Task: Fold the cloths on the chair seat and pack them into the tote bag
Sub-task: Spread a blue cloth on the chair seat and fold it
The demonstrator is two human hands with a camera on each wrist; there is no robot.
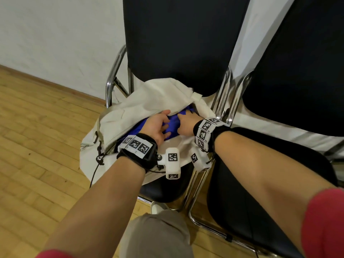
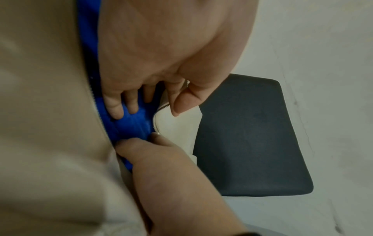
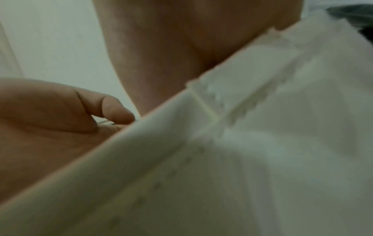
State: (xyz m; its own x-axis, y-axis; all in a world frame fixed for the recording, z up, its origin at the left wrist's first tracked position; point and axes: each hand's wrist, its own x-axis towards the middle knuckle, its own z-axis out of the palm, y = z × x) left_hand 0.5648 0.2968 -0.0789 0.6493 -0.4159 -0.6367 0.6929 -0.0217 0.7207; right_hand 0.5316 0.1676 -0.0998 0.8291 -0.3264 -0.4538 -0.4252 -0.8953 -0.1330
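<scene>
My left hand [image 1: 157,127] is in the mouth of the tote [image 1: 149,101], which lies on the seat [image 1: 167,190] of the chair [image 1: 178,43]. In the left wrist view its fingers [image 2: 121,103] are curled down onto the blue cloth [image 2: 133,121] inside, and the thumb lies over the tote's far lip by the zip [image 2: 156,118], so it pinches that edge while pressing the cloth. My right hand [image 1: 186,123] is in the opening at 3 o'clock of the left one, just beside it; its fingers go down into the cloth and under the tote's near flap. The right wrist view is blurred and mostly filled by pale canvas [image 3: 262,143], so I cannot tell whether that hand has hold of anything. The cloth sits wholly inside the tote, showing only through the open zip. A second chair [image 1: 297,81] stands at 3 o'clock of the first, on a wood floor [image 1: 37,146].
</scene>
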